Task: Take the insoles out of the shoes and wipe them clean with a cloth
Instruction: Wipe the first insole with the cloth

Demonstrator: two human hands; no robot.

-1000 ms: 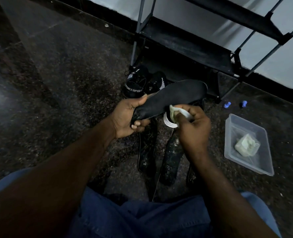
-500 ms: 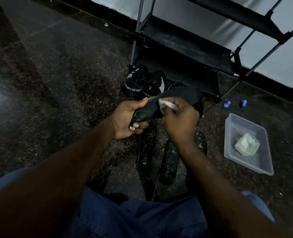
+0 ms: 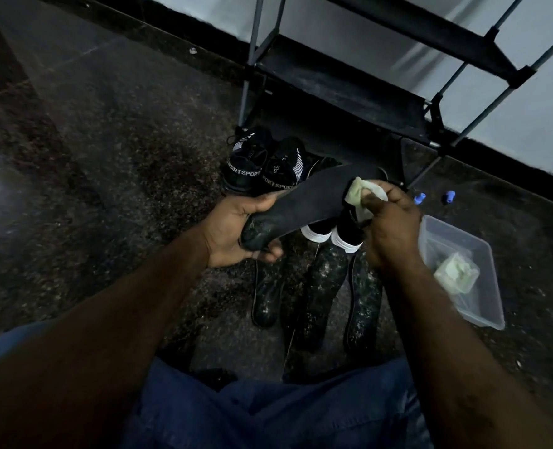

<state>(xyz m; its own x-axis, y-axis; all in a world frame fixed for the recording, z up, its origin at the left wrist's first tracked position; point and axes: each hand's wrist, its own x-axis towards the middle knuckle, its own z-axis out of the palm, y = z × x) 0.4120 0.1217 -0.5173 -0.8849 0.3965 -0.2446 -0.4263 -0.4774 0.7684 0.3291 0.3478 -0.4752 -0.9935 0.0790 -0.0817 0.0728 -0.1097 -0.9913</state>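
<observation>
Black: four insoles (image 3: 314, 202), four shoes (image 3: 246, 170).

There are four insoles (image 3: 317, 202) (image 3: 267, 293) (image 3: 325, 286) (image 3: 364, 303) (one held up, three on the floor). Four shoes (image 3: 246, 163) (image 3: 284, 170) (image 3: 317, 233) (image 3: 346, 243): two lettered SPORT, two white-soled and partly hidden. Two pale cloths (image 3: 357, 192) (image 3: 456, 275). One clear plastic tub (image 3: 482, 319). Two small blue objects (image 3: 419, 198) (image 3: 449, 196). One shoe rack (image 3: 349, 85).

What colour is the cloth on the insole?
The cloth is pale greenish-white, clearest in the head view against the black insole.
</observation>
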